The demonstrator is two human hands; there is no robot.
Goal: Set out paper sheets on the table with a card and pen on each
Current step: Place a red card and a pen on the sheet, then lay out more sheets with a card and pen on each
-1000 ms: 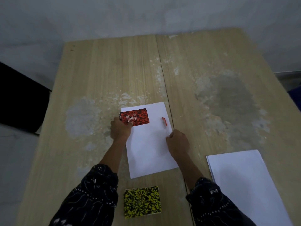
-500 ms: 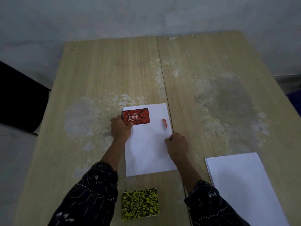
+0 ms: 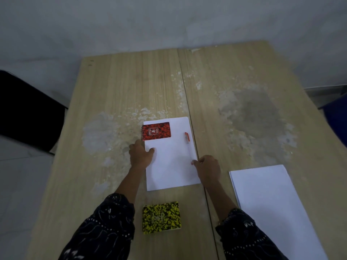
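Observation:
A white paper sheet (image 3: 170,166) lies at the middle of the wooden table (image 3: 116,87). A red spiral-bound card (image 3: 156,131) rests flat on its top left corner. A pen with a red cap (image 3: 188,145) lies along the sheet's right edge. My left hand (image 3: 140,154) is just below the red card, apart from it, thumb resting on the sheet's left edge. My right hand (image 3: 208,167) sits at the sheet's right edge, fingers loosely curled, its thumb tip at the pen's lower end. A yellow-and-black card (image 3: 161,217) lies near the front edge.
A stack of white paper (image 3: 268,203) lies at the front right of the table. A dark chair (image 3: 28,109) stands beyond the left edge, and something blue (image 3: 336,119) shows at the right edge. A grey wall runs behind the table.
My left hand has let go of the red card and drawn back to the sheet's left edge. My right hand has slid back off the pen. The sheet now lies straighter.

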